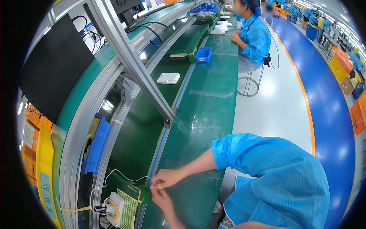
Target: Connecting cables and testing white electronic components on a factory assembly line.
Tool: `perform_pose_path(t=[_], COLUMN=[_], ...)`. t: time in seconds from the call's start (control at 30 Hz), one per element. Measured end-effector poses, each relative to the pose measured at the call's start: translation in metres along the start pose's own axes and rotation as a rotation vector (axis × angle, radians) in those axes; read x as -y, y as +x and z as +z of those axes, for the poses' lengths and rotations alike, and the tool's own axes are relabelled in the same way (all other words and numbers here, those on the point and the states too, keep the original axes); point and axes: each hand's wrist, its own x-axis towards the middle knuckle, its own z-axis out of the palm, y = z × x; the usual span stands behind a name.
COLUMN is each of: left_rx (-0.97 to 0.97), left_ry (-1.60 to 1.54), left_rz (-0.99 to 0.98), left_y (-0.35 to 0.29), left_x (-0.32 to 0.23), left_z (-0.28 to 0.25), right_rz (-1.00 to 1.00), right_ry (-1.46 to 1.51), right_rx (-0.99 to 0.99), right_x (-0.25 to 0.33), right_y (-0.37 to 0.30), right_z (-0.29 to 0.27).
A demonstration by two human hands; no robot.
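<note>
My right hand [166,178] reaches in from the blue sleeve and is closed, its fingers pinching the end of a thin white cable [129,179]. Just below it, my left hand [161,199] comes up from the lower edge, its fingertips closed on the same cable end. A small white bit shows between the fingers, with something yellowish beside it; details are too small to make out. From the hands the cable loops left to a white power strip [115,208], where a plug [100,209] sits. A green perforated sheet [130,210] stands beside the strip.
A metal post [133,65] rises from the green bench [190,126]. A white device [168,78] lies farther along, near a blue bin [203,55]. Another blue bin [96,145] is tilted at left. A co-worker [251,34] sits on a stool at the far end.
</note>
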Motion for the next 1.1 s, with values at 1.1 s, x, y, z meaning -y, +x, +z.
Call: perform_pose_path(t=[1.1], left_rx=[-0.033], left_ry=[0.061], left_rz=[0.058], left_y=[-0.003], left_x=[0.011], left_z=[0.001], right_rz=[0.008], right_ry=[-0.023], right_rx=[0.004], right_x=[0.000], right_y=[0.000], right_z=[0.001])
